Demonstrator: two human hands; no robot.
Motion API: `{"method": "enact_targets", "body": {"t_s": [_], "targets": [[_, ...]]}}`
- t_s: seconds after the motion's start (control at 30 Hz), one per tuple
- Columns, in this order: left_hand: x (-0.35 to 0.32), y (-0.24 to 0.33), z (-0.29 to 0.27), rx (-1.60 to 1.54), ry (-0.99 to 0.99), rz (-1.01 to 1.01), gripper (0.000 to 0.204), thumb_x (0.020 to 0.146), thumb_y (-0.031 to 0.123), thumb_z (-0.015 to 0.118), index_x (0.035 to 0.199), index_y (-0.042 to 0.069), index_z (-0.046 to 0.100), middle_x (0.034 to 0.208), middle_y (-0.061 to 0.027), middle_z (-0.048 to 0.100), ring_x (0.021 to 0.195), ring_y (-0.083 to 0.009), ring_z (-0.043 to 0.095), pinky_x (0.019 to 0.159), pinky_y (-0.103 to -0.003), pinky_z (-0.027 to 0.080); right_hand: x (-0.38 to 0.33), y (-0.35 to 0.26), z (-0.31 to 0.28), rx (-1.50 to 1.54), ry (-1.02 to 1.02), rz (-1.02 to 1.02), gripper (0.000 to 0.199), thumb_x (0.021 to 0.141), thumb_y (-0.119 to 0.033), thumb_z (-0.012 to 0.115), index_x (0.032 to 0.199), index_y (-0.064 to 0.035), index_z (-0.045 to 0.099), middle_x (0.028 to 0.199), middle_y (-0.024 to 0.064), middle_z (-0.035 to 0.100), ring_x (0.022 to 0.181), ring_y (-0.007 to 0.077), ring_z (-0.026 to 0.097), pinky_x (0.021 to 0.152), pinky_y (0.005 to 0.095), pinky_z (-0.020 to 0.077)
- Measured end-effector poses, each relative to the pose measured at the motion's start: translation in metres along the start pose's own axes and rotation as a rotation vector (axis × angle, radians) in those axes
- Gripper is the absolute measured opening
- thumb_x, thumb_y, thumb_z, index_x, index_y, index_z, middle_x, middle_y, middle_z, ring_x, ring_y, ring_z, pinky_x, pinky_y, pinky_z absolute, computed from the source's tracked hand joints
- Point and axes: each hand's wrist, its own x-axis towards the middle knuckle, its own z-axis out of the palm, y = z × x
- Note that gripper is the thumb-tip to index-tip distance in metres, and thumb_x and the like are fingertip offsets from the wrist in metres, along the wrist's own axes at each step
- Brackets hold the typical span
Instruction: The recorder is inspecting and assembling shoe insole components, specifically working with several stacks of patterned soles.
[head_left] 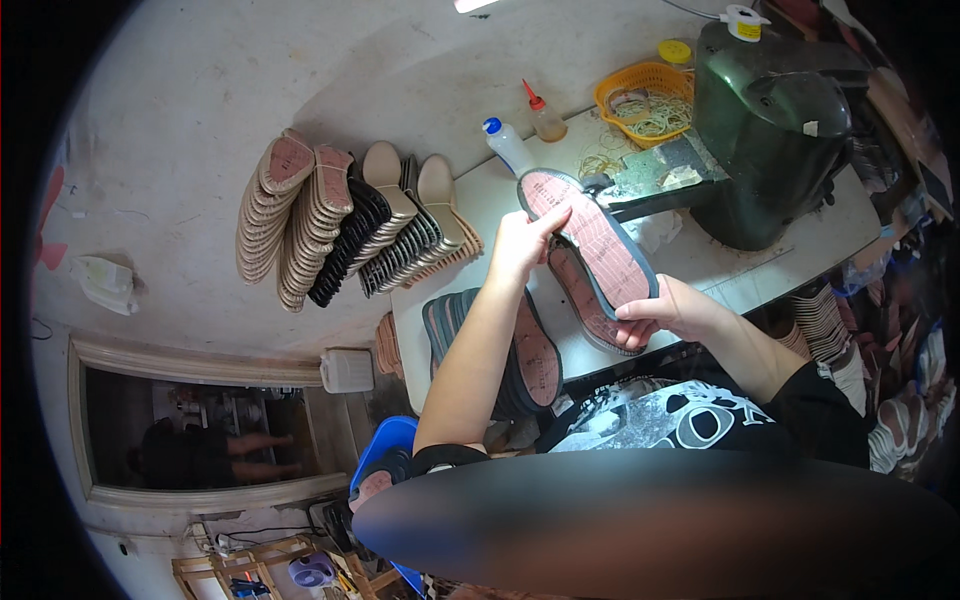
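Observation:
I hold a shoe sole, pink inside with a dark rim, over the white work table. My right hand grips its near end. The fingers of my left hand press on its upper left edge. Its far tip points at the foot of a dark green machine. Under it a second pink sole lies flat on the table. A stack of dark-rimmed soles sits at the table's near left corner, beside my left forearm.
Rows of tan and black soles lie on the grey floor to the left. A white bottle, a small red-capped bottle and an orange basket of rubber bands stand at the back. More soles pile up at right.

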Motion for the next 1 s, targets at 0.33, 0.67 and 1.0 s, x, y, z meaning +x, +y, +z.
{"method": "enact_targets", "body": {"t_s": [0.33, 0.67, 1.0], "targets": [[0.043, -0.004, -0.02, 0.027, -0.059, -0.166, 0.051, 0.07, 0.049, 0.079, 0.052, 0.017, 0.044, 0.045, 0.0053, 0.034, 0.039, -0.0069, 0.028, 0.041, -0.024, 0.024, 0.028, -0.007, 0.026, 0.305, 0.179, -0.252, 0.028, 0.088, -0.024, 0.062, 0.094, 0.004, 0.063, 0.076, 0.0138, 0.067, 0.061, 0.0173, 0.067, 0.06, 0.0259, 0.0547], [0.115, -0.006, -0.05, 0.677, 0.111, 0.387, 0.083, 0.064, 0.062, 0.073, 0.115, -0.001, 0.058, 0.127, -0.0225, 0.049, 0.117, -0.0274, 0.048, 0.098, -0.036, 0.04, 0.074, -0.027, 0.029, 0.438, 0.27, -0.232, 0.024, 0.092, -0.02, 0.057, 0.1, 0.0024, 0.058, 0.077, 0.0114, 0.066, 0.063, 0.0147, 0.064, 0.061, 0.0273, 0.0526], [0.115, 0.046, -0.035, 0.835, -0.658, 0.492, 0.041, 0.073, 0.037, 0.078, 0.095, 0.008, 0.058, 0.098, -0.0046, 0.055, 0.09, -0.0147, 0.05, 0.078, -0.028, 0.042, 0.088, -0.045, 0.03, 0.333, 0.361, -0.195, 0.038, 0.093, -0.033, 0.056, 0.105, 0.0033, 0.059, 0.084, 0.014, 0.068, 0.071, 0.0175, 0.068, 0.061, 0.0255, 0.0564]]}}
